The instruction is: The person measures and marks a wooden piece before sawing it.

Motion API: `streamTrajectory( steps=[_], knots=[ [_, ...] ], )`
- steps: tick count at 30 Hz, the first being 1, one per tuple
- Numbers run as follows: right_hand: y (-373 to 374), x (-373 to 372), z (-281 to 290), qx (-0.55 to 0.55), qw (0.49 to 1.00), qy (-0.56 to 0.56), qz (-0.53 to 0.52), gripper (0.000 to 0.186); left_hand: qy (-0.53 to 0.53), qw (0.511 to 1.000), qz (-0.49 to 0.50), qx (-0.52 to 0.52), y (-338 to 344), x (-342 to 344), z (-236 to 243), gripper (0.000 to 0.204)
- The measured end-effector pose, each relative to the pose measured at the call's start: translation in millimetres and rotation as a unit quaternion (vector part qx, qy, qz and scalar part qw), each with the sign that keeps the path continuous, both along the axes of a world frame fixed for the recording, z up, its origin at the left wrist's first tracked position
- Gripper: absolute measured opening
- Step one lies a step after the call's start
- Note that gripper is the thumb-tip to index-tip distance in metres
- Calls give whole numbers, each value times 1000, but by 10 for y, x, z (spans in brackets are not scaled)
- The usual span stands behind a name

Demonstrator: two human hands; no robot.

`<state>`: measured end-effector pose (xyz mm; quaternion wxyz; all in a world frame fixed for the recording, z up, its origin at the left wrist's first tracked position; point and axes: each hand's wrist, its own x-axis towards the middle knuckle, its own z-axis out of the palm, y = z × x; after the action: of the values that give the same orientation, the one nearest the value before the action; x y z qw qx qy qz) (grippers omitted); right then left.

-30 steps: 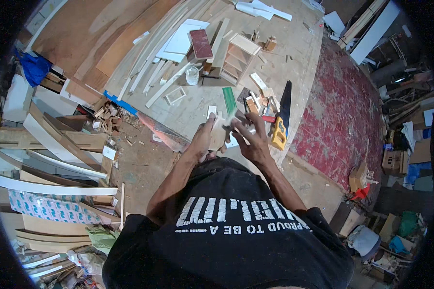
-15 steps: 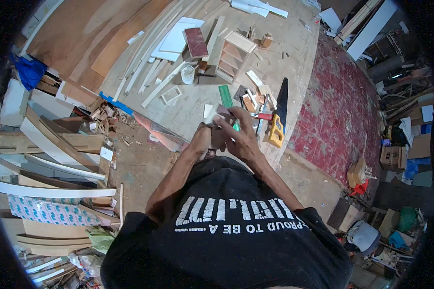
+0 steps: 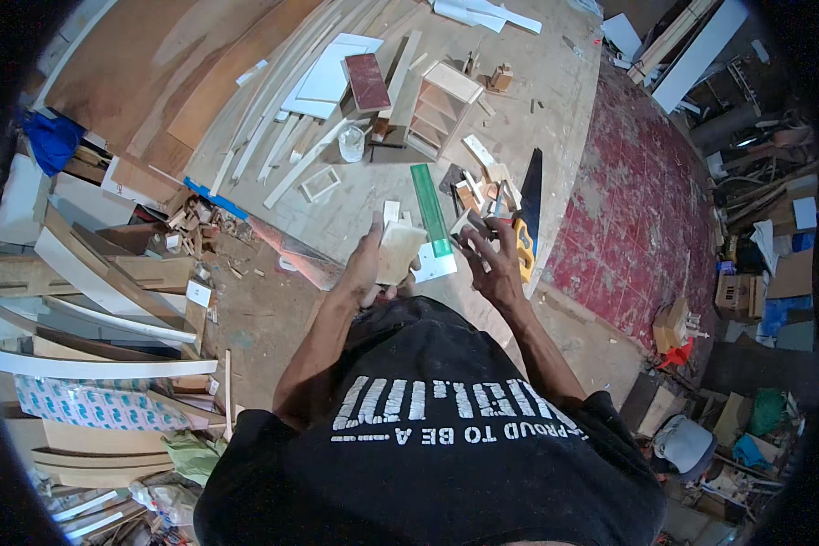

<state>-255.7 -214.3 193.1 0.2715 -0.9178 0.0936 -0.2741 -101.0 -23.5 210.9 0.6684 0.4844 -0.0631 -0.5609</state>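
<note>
At the near edge of the desk (image 3: 555, 100), before the wearer's torso: one pale wooden block (image 3: 399, 253), broad face up, held by the left hand (image 3: 366, 259), fingers closed along its left side, their undersides hidden. One right hand (image 3: 496, 264), just beyond the block and apart from it, fingers bent and pinching what appears to be a small pad (image 3: 467, 221), possibly abrasive; too small and shaded to be certain. Adjacent: one green strip (image 3: 430, 209), flat, between the hands; one handsaw (image 3: 524, 250), yellow-handled, right of the right hand; assorted wood offcuts (image 3: 471, 187); farther off, one small shelf unit (image 3: 441, 105). Step in hand, by judgement: smoothing the block by hand, at a pause for inspection. Next move would call for a firm left hold and the pad laid flat on wood. Against the previous half-second: hands then together, pad over block; now separated, block face exposed.
</note>
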Motion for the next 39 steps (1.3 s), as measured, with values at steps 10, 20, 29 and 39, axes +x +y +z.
streamTrajectory(
  steps=[10,20,29,39],
  knots=[
    [112,216,220,-43,995,-57,73,52,-72,996,-38,-27,-206,-58,90,74],
    [-273,95,324,275,960,-3,57,36,-488,873,2,6,-115,77,11,37],
    [101,227,687,180,978,46,99,34,-585,810,-42,-12,-203,34,26,34],
    [319,108,779,193,966,-12,172,30,-501,852,79,-129,-179,-15,1,24]
  ],
)
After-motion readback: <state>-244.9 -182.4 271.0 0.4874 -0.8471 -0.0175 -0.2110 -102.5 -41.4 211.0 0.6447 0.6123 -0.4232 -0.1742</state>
